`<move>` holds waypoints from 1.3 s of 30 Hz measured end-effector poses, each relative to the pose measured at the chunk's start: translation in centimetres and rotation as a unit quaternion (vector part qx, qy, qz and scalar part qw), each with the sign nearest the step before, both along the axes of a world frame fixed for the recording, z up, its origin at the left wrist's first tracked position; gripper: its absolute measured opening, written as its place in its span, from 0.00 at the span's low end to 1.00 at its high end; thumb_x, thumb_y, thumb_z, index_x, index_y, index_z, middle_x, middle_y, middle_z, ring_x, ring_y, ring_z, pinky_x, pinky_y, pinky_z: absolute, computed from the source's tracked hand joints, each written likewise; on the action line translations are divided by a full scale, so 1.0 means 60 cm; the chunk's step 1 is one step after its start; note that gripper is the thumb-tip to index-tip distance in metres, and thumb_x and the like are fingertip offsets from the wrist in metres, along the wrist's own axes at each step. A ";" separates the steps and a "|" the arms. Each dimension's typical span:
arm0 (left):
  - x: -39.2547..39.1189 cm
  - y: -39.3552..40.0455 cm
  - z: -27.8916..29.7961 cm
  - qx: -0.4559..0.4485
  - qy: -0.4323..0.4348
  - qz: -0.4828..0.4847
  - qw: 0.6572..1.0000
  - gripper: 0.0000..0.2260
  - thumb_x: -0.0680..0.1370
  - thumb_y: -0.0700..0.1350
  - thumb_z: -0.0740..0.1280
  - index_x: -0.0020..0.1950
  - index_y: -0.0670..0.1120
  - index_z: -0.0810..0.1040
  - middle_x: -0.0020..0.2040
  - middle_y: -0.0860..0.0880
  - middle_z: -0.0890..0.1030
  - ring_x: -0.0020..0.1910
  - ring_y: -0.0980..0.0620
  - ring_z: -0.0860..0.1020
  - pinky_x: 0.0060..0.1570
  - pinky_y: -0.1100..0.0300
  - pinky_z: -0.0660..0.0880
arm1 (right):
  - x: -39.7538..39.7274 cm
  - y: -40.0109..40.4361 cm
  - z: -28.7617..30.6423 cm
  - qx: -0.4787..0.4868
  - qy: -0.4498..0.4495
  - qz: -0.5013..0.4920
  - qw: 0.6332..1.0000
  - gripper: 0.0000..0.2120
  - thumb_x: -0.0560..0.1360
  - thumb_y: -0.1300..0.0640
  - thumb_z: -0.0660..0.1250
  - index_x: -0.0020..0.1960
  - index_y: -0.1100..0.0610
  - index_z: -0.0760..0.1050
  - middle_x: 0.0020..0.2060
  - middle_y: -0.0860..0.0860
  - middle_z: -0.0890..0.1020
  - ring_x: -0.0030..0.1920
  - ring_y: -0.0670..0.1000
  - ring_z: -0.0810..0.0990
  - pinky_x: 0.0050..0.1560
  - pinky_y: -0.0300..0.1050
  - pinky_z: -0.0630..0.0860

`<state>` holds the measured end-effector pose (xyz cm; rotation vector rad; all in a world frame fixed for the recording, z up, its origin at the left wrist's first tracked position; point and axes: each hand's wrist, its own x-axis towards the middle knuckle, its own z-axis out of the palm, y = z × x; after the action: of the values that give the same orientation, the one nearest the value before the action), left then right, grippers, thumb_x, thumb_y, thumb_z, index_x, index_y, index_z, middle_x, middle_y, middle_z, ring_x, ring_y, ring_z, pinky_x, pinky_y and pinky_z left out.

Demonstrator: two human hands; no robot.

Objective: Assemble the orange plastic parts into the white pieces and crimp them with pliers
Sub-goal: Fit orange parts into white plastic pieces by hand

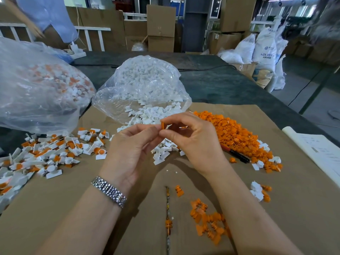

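Note:
Both hands meet above the cardboard sheet (92, 208) at the middle of the view. My left hand (132, 150) and my right hand (195, 140) pinch a small orange part (162, 125) between their fingertips. Whether a white piece is held with it I cannot tell. A heap of orange parts (237, 133) lies to the right. Loose white pieces (163, 150) spill from an open clear bag (145, 85) behind my hands. Assembled white-and-orange pieces (51, 151) lie at the left. The pliers' black and red handle (237, 154) shows at the heap's edge.
A large clear bag (36, 85) of assembled pieces stands at the far left. Loose orange parts (207, 223) lie near my right forearm, a few more pieces (259, 192) to the right. Paper sheets (318, 153) lie at the right edge. A person stands at the back left.

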<state>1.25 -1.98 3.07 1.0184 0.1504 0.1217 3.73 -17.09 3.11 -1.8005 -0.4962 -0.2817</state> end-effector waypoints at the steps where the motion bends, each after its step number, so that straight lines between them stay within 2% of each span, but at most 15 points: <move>1: 0.001 0.001 0.000 0.000 -0.001 0.002 1.000 0.03 0.71 0.33 0.73 0.43 0.35 0.81 0.43 0.41 0.86 0.44 0.49 0.86 0.47 0.61 0.82 | 0.000 -0.002 0.002 0.014 0.018 0.011 1.000 0.13 0.72 0.60 0.78 0.56 0.54 0.84 0.48 0.47 0.84 0.50 0.47 0.84 0.54 0.43 0.81; 4: 0.001 0.002 0.004 -0.020 -0.011 0.001 1.000 0.02 0.71 0.32 0.73 0.42 0.35 0.81 0.41 0.41 0.86 0.43 0.49 0.86 0.46 0.62 0.81 | -0.002 -0.007 0.009 0.075 0.056 0.028 0.995 0.14 0.72 0.60 0.78 0.57 0.56 0.82 0.48 0.50 0.85 0.49 0.48 0.84 0.51 0.40 0.81; 7: 0.000 0.002 0.001 0.009 -0.032 0.019 0.999 0.04 0.68 0.36 0.75 0.41 0.38 0.83 0.43 0.42 0.87 0.46 0.48 0.87 0.48 0.62 0.81 | -0.010 0.003 0.007 0.054 0.034 -0.015 0.998 0.11 0.71 0.56 0.79 0.52 0.54 0.83 0.44 0.49 0.86 0.46 0.47 0.85 0.48 0.39 0.81; 8: -0.002 0.001 0.000 0.034 -0.042 0.028 0.998 0.02 0.69 0.36 0.75 0.40 0.40 0.84 0.44 0.42 0.87 0.47 0.47 0.87 0.49 0.61 0.81 | -0.011 0.007 0.005 0.047 0.024 -0.031 0.998 0.09 0.72 0.56 0.79 0.51 0.54 0.84 0.42 0.47 0.86 0.45 0.47 0.85 0.47 0.38 0.81; 11: -0.002 -0.002 -0.006 0.107 -0.065 0.049 0.991 0.06 0.74 0.37 0.75 0.38 0.45 0.87 0.47 0.43 0.87 0.50 0.45 0.86 0.53 0.57 0.82 | -0.011 0.011 -0.001 0.032 0.004 -0.068 0.997 0.05 0.75 0.58 0.76 0.50 0.54 0.85 0.42 0.44 0.86 0.45 0.42 0.85 0.48 0.34 0.80; 15: -0.003 0.000 -0.002 0.081 -0.085 -0.002 0.993 0.04 0.74 0.44 0.75 0.40 0.45 0.87 0.48 0.42 0.87 0.52 0.46 0.86 0.56 0.56 0.81 | -0.008 0.006 0.002 0.018 -0.015 -0.083 0.996 0.05 0.76 0.60 0.74 0.52 0.56 0.85 0.44 0.45 0.86 0.46 0.42 0.84 0.48 0.32 0.78; 18: 0.000 0.009 -0.002 0.061 -0.094 -0.039 0.993 0.05 0.77 0.44 0.72 0.46 0.44 0.88 0.52 0.40 0.86 0.55 0.43 0.85 0.55 0.57 0.81 | -0.005 0.002 0.006 -0.005 -0.041 -0.086 0.995 0.04 0.77 0.61 0.73 0.52 0.58 0.84 0.45 0.48 0.86 0.47 0.45 0.84 0.49 0.37 0.79; 20: 0.002 0.012 -0.001 0.084 -0.101 -0.034 0.991 0.05 0.73 0.42 0.75 0.47 0.45 0.87 0.51 0.41 0.87 0.55 0.42 0.85 0.54 0.57 0.81 | -0.005 0.002 0.006 -0.030 -0.068 -0.092 0.993 0.04 0.77 0.61 0.73 0.51 0.57 0.84 0.45 0.48 0.85 0.47 0.46 0.83 0.50 0.40 0.80; 23: 0.004 0.018 -0.003 0.103 -0.104 -0.025 0.989 0.11 0.69 0.39 0.76 0.51 0.45 0.85 0.50 0.41 0.87 0.53 0.44 0.86 0.53 0.57 0.81 | -0.009 0.003 0.006 -0.049 -0.105 -0.088 0.989 0.04 0.77 0.62 0.73 0.51 0.57 0.84 0.46 0.48 0.84 0.48 0.46 0.83 0.50 0.40 0.79; 26: 0.001 0.022 0.001 0.158 -0.115 -0.026 0.980 0.09 0.71 0.39 0.75 0.50 0.45 0.88 0.49 0.42 0.87 0.51 0.44 0.86 0.53 0.57 0.82 | -0.008 0.000 0.007 -0.092 -0.162 -0.091 0.978 0.03 0.77 0.62 0.73 0.51 0.59 0.84 0.45 0.49 0.84 0.47 0.47 0.82 0.48 0.44 0.79; 28: -0.001 0.024 0.003 0.214 -0.126 -0.005 0.969 0.08 0.72 0.37 0.75 0.51 0.43 0.87 0.46 0.44 0.88 0.48 0.47 0.87 0.49 0.62 0.81 | -0.009 -0.002 0.008 -0.126 -0.190 -0.094 0.969 0.02 0.77 0.62 0.73 0.49 0.59 0.84 0.43 0.50 0.83 0.45 0.48 0.81 0.46 0.47 0.79; 30: -0.003 0.023 0.004 0.259 -0.139 0.012 0.956 0.08 0.73 0.37 0.75 0.52 0.42 0.86 0.45 0.47 0.88 0.46 0.50 0.87 0.46 0.66 0.80 | -0.012 -0.002 0.009 -0.118 -0.157 -0.089 0.977 0.02 0.77 0.61 0.73 0.48 0.57 0.84 0.42 0.49 0.83 0.44 0.47 0.81 0.45 0.47 0.79; 34: -0.008 0.018 0.005 0.283 -0.156 0.018 0.946 0.07 0.73 0.36 0.75 0.51 0.42 0.86 0.45 0.50 0.88 0.46 0.53 0.86 0.46 0.67 0.80 | -0.015 -0.008 0.018 -0.007 0.024 -0.043 0.999 0.01 0.76 0.59 0.74 0.46 0.55 0.85 0.38 0.46 0.85 0.41 0.44 0.84 0.43 0.40 0.79; 36: -0.007 0.019 0.006 0.258 -0.144 0.010 0.955 0.07 0.73 0.37 0.75 0.50 0.42 0.86 0.45 0.47 0.88 0.46 0.50 0.87 0.46 0.66 0.80 | -0.016 -0.010 0.022 0.044 0.065 -0.013 0.997 0.02 0.75 0.59 0.75 0.47 0.56 0.84 0.37 0.48 0.86 0.38 0.43 0.84 0.42 0.38 0.80; 39: -0.002 0.023 0.007 0.135 -0.096 -0.052 0.985 0.07 0.71 0.40 0.75 0.48 0.43 0.87 0.48 0.42 0.87 0.49 0.46 0.86 0.49 0.61 0.81 | -0.019 -0.012 0.028 0.093 0.106 0.040 0.989 0.09 0.75 0.58 0.75 0.55 0.56 0.82 0.41 0.52 0.87 0.40 0.48 0.85 0.45 0.40 0.82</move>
<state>1.12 -0.57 3.48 1.2761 -0.0985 0.1473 2.57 -17.82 4.79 -1.6032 -0.3780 -0.0762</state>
